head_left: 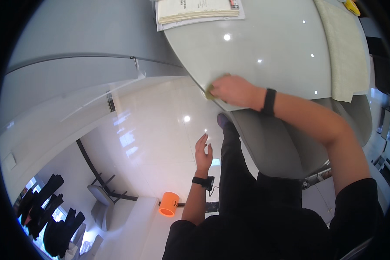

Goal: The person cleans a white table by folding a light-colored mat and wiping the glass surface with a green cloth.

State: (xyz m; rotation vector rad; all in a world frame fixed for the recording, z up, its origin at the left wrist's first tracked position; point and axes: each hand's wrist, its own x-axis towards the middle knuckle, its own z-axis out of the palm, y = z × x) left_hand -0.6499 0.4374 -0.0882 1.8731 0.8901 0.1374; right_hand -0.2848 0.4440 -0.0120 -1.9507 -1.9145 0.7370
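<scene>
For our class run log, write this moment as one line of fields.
right hand: pressing yellow-green cloth at table edge | left hand: open, empty, over floor

Count, placed from the round white tabletop (268, 47):
- Hands: two, the right hand (234, 91) at its near edge, the left hand (203, 152) below it.
- Yellow cloth (209, 92): one, at that edge.
- Stacks of papers (197, 9): one, far side.
- Beige mats (344, 47): one, right side.
- Wristbands: two.
- Orange cups (169, 204): one, on the floor below.
</scene>
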